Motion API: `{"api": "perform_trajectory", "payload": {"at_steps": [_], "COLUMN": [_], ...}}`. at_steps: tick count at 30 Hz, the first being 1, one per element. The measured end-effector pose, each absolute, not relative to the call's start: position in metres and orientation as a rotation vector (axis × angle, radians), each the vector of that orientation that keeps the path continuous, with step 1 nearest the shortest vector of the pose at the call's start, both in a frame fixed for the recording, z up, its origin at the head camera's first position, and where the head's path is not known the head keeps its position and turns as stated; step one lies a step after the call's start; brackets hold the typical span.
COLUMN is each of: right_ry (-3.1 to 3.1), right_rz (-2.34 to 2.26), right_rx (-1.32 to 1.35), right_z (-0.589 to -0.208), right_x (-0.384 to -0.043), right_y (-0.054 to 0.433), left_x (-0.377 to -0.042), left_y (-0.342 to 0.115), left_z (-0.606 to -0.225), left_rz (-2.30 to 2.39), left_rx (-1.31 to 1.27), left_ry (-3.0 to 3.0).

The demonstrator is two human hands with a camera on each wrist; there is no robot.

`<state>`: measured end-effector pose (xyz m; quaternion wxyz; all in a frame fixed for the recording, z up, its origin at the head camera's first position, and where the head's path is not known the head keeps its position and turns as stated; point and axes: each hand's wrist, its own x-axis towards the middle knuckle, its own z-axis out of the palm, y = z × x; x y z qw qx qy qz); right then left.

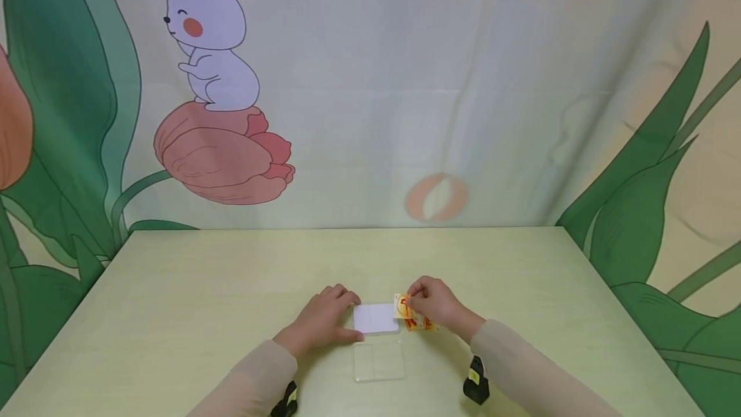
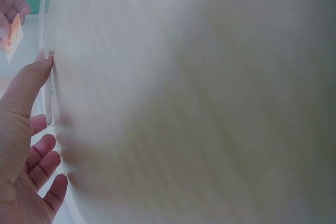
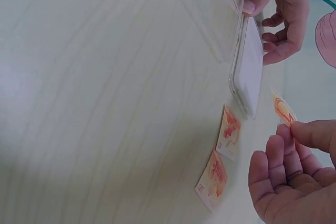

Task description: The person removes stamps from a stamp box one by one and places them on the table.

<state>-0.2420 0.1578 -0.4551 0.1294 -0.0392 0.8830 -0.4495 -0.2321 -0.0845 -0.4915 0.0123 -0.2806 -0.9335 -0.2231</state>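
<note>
On the table lies a shallow clear plastic box [image 3: 232, 85] filled with a white stack [image 1: 376, 319]. My left hand [image 1: 327, 316] grips its left end, thumb at the near edge and fingers at the far side. My right hand [image 1: 438, 303] pinches a small orange and yellow card [image 1: 401, 306] between thumb and finger, raised above the box's right end. In the right wrist view the card [image 3: 283, 109] appears tilted, clear of the table. Two similar small cards, one nearer the box [image 3: 229, 134] and one farther off [image 3: 213, 181], lie on the table to the box's right.
A clear plastic lid [image 1: 379, 379] lies flat just in front of the box. The pale wood-grain table [image 1: 191, 288] reaches back to a hanging cloth [image 1: 359, 114] printed with a rabbit and plants.
</note>
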Motion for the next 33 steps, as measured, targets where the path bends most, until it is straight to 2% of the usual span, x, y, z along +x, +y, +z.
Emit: {"api": "perform_trajectory", "payload": {"at_steps": [33], "right_ry": [2.5], "right_rz": [-1.294], "right_rx": [-0.196], "right_z": [-0.46], "right_x": [-0.217], "right_y": [0.189], "left_x": [-0.229], "left_y": [-0.085], "left_z": [-0.488], "left_rz": [-0.693], "left_rx": [-0.893], "left_ry": [-2.9]}}
